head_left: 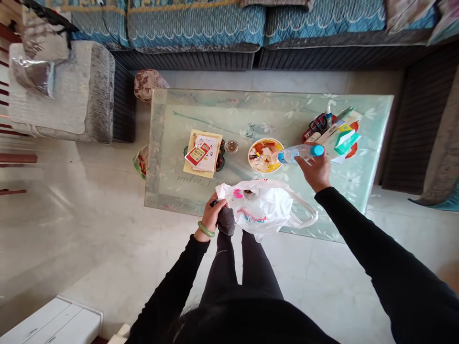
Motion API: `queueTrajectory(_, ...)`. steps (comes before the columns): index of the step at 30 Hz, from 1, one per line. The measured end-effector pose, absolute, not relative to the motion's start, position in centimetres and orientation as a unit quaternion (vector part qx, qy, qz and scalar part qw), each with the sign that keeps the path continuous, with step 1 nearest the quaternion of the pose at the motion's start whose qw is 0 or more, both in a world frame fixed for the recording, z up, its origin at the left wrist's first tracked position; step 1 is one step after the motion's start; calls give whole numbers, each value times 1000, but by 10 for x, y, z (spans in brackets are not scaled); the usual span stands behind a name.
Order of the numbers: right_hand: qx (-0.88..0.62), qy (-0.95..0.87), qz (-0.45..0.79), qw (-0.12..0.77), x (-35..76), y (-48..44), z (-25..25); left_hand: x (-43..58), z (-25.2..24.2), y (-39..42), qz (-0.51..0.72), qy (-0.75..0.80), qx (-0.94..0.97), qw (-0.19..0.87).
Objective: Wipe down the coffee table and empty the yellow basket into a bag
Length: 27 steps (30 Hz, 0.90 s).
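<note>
My right hand (317,168) is wrapped round a clear plastic bottle (303,152) near its blue cap. The bottle lies tilted over the glass table, its base end by the rim of a round tub (266,167) of mixed pieces. At the near table edge, my left hand (212,210) grips the left side of a white plastic bag (274,208). The bag's mouth is partly open, with a pink item and something dark showing; the rest of its contents is hidden. A grey-covered foot (226,221) shows beside my left hand.
On the glass table (215,107) are papers and a red packet (199,153) over a dark tray, a small round metal dish (231,146), and a cluttered red holder (353,149) at right. A blue-covered sofa (195,26) runs behind; a patterned stool (148,86) stands at the table's left corner.
</note>
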State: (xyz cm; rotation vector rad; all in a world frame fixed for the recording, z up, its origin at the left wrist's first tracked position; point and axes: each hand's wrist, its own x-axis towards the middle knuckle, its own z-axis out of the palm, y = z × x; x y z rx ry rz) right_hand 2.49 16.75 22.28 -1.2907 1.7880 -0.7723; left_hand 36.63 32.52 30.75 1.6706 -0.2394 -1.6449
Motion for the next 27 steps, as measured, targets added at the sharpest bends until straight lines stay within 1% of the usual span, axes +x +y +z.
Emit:
queueTrajectory(2,-460,712,-340,407,9,176,228,366,309,324,-639,-101,660,381)
queueTrajectory(4,-392,733,-387,400,-13,181,229,367,310,322,-635,-105,664,380)
queueTrajectory(5,-368,751,-400,375,-27,184,228,367,310,321,-634,-106,665,380)
queueTrajectory(7,-354,796,-396,291,-54,191,222,368,310,320,-633,-107,666,379)
queueTrajectory(8,-365,818,-364,257,-66,196,218,368,310,319,-632,-107,667,379)
queueTrajectory(9,-385,834,-313,241,-75,202,211,368,309,319,-632,-109,667,379)
queueTrajectory(10,-403,844,-256,245,-81,207,202,368,309,320,-632,-110,667,379)
queueTrajectory(14,-490,802,-6,340,-74,225,151,369,308,322,-628,-117,672,374)
queueTrajectory(16,-531,767,55,355,-59,227,126,369,308,323,-622,-122,678,372)
queueTrajectory(17,-546,760,67,347,-51,226,116,369,309,324,-620,-125,680,371)
queueTrajectory(19,-573,759,45,305,-35,222,107,368,310,325,-621,-124,680,369)
queueTrajectory(21,-636,726,17,261,-20,214,110,366,312,327,-622,-118,681,368)
queueTrajectory(22,-681,688,15,252,-13,210,114,365,312,328,-621,-116,682,369)
queueTrajectory(25,-791,549,67,264,6,194,127,361,313,330,-617,-115,684,373)
queueTrajectory(27,-805,520,119,261,17,183,130,359,313,331,-616,-114,683,376)
